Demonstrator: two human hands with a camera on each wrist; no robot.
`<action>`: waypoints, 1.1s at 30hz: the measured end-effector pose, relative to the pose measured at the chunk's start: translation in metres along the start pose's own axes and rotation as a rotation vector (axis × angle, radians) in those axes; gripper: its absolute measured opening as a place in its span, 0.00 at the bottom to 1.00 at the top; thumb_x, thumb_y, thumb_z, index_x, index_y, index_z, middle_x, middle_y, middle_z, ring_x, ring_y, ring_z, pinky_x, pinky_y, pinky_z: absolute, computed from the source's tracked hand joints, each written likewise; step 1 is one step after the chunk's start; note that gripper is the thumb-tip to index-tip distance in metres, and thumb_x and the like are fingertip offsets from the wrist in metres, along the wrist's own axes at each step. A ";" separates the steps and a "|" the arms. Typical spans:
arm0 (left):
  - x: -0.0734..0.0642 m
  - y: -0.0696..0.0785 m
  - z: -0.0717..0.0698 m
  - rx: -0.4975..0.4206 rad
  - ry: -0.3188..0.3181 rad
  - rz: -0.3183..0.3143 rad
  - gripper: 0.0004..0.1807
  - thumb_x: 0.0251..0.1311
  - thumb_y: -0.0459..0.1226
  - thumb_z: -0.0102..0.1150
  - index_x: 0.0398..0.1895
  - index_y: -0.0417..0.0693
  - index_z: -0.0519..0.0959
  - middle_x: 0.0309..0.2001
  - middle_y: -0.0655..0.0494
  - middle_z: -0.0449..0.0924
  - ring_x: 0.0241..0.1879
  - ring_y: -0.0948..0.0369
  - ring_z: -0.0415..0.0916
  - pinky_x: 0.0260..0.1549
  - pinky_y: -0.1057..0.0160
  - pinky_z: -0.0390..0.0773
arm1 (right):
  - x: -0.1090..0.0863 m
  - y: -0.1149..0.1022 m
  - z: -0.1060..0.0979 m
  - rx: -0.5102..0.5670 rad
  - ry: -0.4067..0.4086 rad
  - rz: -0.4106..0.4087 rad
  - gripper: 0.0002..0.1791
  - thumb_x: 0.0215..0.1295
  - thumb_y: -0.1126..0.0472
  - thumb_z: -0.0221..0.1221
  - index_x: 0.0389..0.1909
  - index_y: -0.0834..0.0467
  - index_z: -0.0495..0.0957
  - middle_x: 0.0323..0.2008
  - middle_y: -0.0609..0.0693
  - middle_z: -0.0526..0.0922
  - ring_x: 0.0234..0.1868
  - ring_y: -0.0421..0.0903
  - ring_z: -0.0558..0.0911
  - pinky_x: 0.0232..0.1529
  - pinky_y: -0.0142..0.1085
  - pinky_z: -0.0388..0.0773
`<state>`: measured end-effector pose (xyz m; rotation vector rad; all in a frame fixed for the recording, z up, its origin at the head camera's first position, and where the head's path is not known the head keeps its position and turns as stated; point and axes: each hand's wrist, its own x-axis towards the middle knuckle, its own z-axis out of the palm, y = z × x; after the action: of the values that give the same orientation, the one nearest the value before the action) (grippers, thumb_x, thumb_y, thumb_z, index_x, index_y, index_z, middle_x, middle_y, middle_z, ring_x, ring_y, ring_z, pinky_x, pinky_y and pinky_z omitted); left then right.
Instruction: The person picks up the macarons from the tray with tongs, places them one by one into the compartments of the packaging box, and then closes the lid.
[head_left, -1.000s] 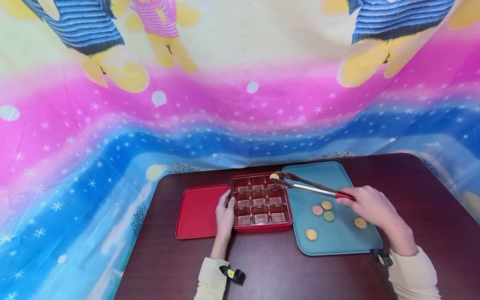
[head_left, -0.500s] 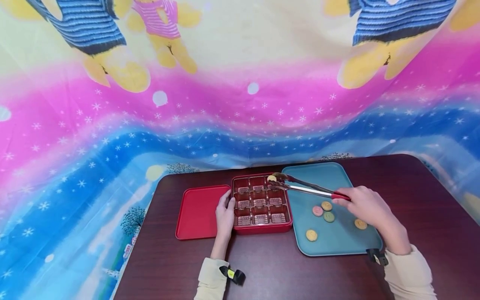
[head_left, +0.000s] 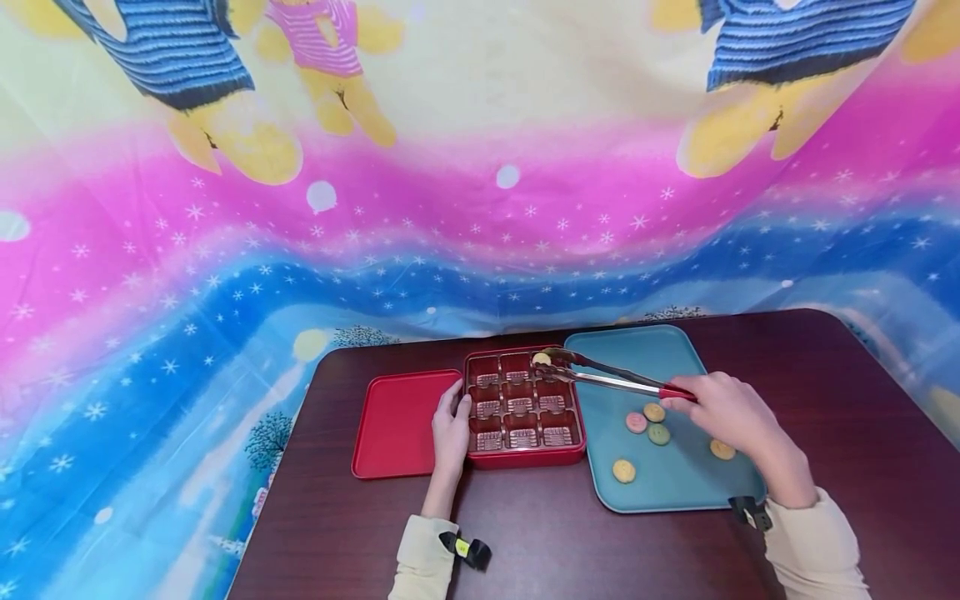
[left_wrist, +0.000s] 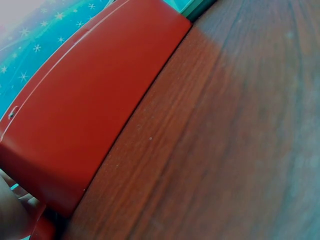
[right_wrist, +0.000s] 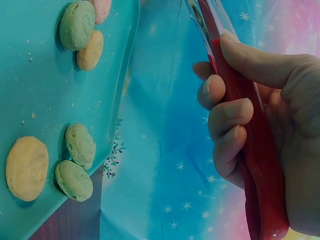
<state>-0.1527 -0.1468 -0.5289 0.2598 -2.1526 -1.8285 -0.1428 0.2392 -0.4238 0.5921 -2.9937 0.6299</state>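
My right hand [head_left: 731, 410] grips the red handles of metal tongs [head_left: 611, 380]; the right wrist view shows its fingers curled round them. At the tongs' tips is a small pale yellow round cookie [head_left: 542, 359], over the back right compartment of a red box [head_left: 525, 458]. Inside the box a brown divided insert [head_left: 519, 406] shows its bare compartments. My left hand [head_left: 451, 437] rests along the box's left wall with its fingers extended. In the left wrist view, part of that hand [left_wrist: 15, 215] shows at the corner of the box's red wall [left_wrist: 95, 100].
A blue-green tray [head_left: 637, 354] stands right of the box, bearing several cookies [head_left: 624, 471] in yellow, pink and green. Crumbs and green cookies [right_wrist: 74, 181] show in the right wrist view. A red lid [head_left: 397, 425] lies left of the box. Behind the table hangs a patterned cloth [head_left: 480, 208].
My right hand has shifted slightly left with the tongs, bringing the yellow cookie left and a little lower over the back right compartment. The left hand has stayed at the box.
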 end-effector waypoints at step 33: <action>0.000 -0.001 0.002 -0.014 0.012 0.000 0.22 0.75 0.31 0.54 0.69 0.35 0.74 0.69 0.37 0.73 0.70 0.43 0.68 0.67 0.42 0.68 | -0.010 0.015 0.013 0.056 0.102 0.056 0.17 0.69 0.49 0.68 0.38 0.58 0.75 0.19 0.46 0.64 0.19 0.44 0.65 0.21 0.37 0.60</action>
<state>-0.1536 -0.1453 -0.5296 0.2673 -2.1308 -1.8365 -0.1383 0.2503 -0.4428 0.4643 -2.9150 0.7269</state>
